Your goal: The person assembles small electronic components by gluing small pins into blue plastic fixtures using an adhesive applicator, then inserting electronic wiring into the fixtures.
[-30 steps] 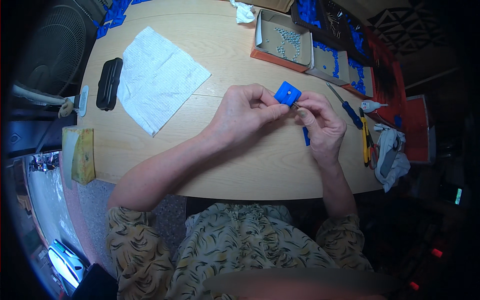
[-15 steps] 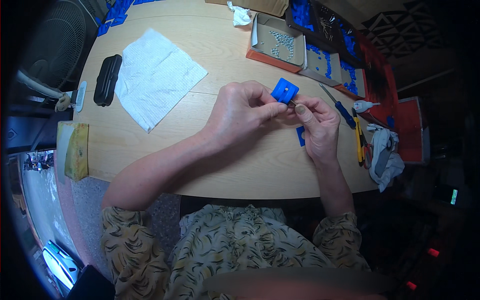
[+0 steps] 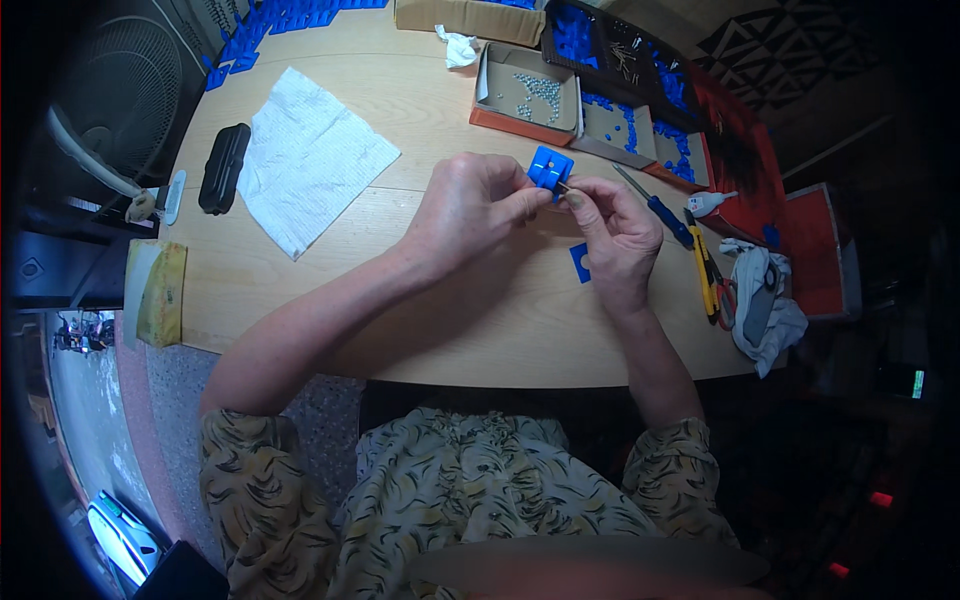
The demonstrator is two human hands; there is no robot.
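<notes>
In the head view, just above and right of the frame's centre, the left hand (image 3: 472, 205) pinches a blue plastic piece (image 3: 550, 164) between thumb and fingers. The right hand (image 3: 622, 240), thumb and forefinger pressed together, pinches a thin pin (image 3: 565, 187) at its lower edge, while another blue piece (image 3: 578, 262) lies on the table (image 3: 470, 330) just below.
</notes>
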